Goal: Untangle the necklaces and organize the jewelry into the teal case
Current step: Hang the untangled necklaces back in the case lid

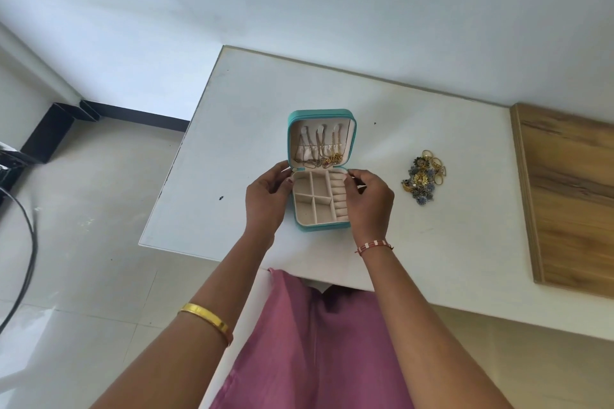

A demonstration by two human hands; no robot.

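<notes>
The teal case [321,227] lies open on the white table [432,129], its lid [320,113] tilted back. Several gold and silver necklaces [320,151] hang on the hooks inside the lid, their ends gathered at the elastic pocket. The cream tray has empty compartments and a row of ring rolls. My left hand [265,197] grips the case's left side near the hinge. My right hand [368,197] holds the right side, fingertips on the rim. A pile of gold rings and blue-flowered jewelry [423,178] lies to the right of the case.
A wooden board [571,196] covers the table's right end. The table's near edge runs just above my lap, and its left edge drops to a tiled floor with a black cable [23,259]. A wall stands behind the table.
</notes>
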